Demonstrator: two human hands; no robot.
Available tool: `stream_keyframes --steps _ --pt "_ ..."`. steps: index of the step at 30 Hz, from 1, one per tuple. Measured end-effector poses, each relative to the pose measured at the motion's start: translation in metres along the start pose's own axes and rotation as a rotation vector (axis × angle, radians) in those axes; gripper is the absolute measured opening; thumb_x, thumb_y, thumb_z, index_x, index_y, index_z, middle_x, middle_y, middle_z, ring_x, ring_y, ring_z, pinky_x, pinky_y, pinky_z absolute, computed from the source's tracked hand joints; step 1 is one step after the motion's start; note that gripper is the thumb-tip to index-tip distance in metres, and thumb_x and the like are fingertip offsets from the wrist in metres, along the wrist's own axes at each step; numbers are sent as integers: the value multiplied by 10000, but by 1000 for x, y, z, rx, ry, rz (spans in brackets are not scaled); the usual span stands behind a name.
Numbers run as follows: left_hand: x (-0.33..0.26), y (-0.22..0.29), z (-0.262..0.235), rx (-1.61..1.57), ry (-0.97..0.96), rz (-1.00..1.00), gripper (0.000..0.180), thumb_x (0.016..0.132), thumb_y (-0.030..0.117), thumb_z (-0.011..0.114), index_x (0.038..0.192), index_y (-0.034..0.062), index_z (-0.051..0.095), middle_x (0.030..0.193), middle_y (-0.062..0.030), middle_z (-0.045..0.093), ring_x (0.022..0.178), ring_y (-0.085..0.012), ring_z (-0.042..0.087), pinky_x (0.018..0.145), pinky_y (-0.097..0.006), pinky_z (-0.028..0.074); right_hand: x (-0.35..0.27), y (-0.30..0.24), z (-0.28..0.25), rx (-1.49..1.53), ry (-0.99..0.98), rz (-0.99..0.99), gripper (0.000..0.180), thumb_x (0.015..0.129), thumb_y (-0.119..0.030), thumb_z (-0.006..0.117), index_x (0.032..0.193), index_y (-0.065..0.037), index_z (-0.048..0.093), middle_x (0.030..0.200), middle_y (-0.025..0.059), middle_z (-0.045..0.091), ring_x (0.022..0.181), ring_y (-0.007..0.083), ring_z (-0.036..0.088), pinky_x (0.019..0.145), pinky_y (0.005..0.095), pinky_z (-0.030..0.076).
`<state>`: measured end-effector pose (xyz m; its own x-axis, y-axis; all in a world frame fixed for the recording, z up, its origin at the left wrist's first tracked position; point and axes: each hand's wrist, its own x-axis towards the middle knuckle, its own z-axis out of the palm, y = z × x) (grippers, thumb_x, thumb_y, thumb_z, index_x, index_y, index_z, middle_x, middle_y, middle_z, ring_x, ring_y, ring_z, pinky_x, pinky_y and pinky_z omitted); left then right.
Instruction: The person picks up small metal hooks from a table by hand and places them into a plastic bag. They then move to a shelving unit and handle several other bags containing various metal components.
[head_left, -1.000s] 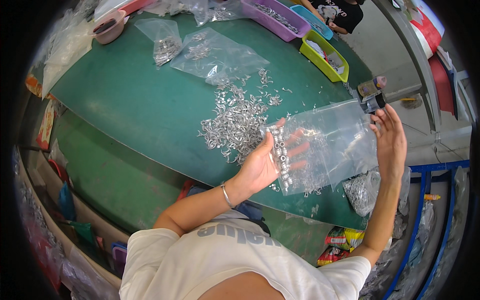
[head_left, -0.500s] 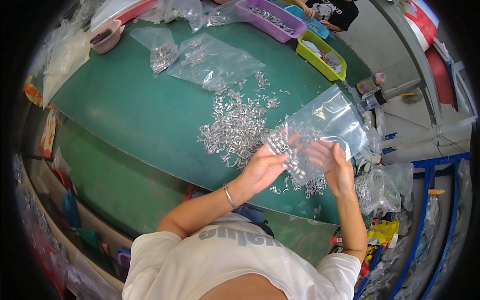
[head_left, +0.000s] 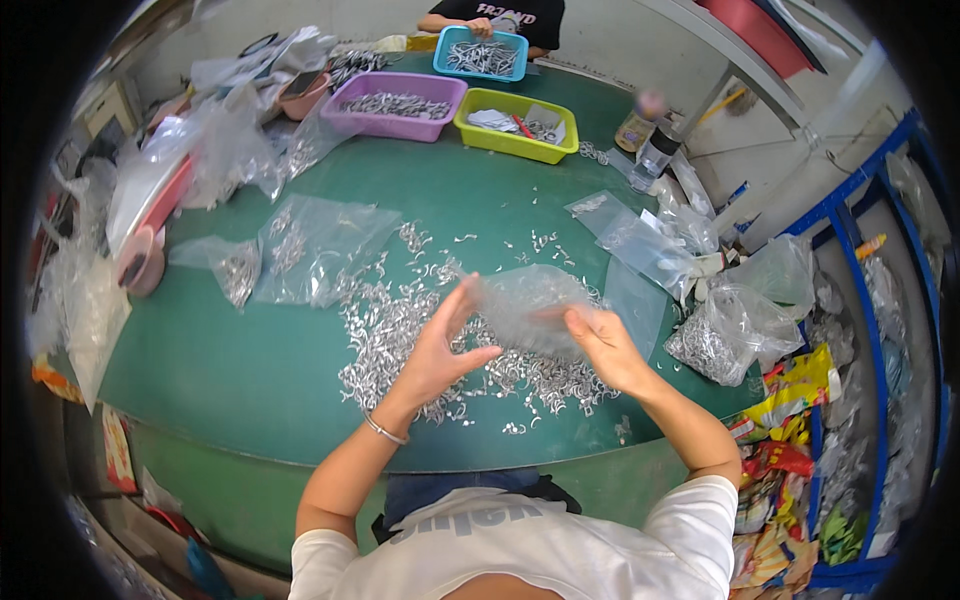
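A clear plastic bag [head_left: 528, 300], blurred by motion, hangs between my hands above the table. My right hand [head_left: 604, 345] grips its right side, thumb on top and fingers partly hidden behind the film. At the bag's left edge is my left hand [head_left: 438, 352], its thumb spread wide from the raised fingers; whether the fingertips touch the film is unclear. What the bag holds cannot be made out. Under both hands spreads a loose pile of small, curved silvery metal pieces [head_left: 385, 335] on the green table [head_left: 220, 375].
To the left lie clear bags [head_left: 325, 240] with some metal pieces. Purple [head_left: 400, 128], green [head_left: 510, 150] and blue [head_left: 482, 72] baskets stand at the back, a person's hand [head_left: 480, 27] at the blue one. A filled bag [head_left: 715, 345] and a blue rack [head_left: 870, 290] are at right.
My left hand has opened its thumb away from the bag. The bag has tipped from upright toward flat, and both hands have shifted. My view has swung up toward the table's far side.
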<state>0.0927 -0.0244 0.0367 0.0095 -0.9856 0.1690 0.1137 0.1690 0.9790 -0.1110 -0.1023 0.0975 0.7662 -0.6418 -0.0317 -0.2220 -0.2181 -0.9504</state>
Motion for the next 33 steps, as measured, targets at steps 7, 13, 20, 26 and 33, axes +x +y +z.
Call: stream_keyframes --steps 7,13,20,26,33 --pt "29 -13 -16 -197 -50 -186 192 868 157 522 895 -26 573 844 -105 640 778 -162 610 733 -284 486 18 48 -29 500 109 26 415 923 -336 398 1153 -2 491 1076 76 557 1025 168 498 881 309 387" --pt "60 7 -24 81 -11 50 148 866 117 532 863 -20 586 824 -25 616 763 -83 548 709 -234 445 43 155 -158 7 1161 357 781 701 -273 689 1271 30 250 1215 182 401 1153 256 363 944 378 309" --pt "104 -5 -37 97 -11 45 148 851 128 554 865 -15 590 831 -24 617 778 -87 553 717 -234 445 53 203 -204 193 864 607 525 707 -182 677 1116 52 446 959 138 543 855 214 538 676 370 443" --pt "130 -7 -24 80 -167 16 166 849 145 562 897 -9 600 841 -7 608 784 -79 540 716 -232 437 67 151 -218 -103 774 291 159 802 -175 593 842 -26 634 665 35 572 590 107 510 472 261 391" --pt "187 -3 -8 17 -379 121 246 801 238 605 884 7 626 1216 -122 465 1084 -237 470 903 -365 384 85 52 -249 -664 341 -89 168 841 -136 510 841 12 589 771 75 606 743 147 543 691 290 429"
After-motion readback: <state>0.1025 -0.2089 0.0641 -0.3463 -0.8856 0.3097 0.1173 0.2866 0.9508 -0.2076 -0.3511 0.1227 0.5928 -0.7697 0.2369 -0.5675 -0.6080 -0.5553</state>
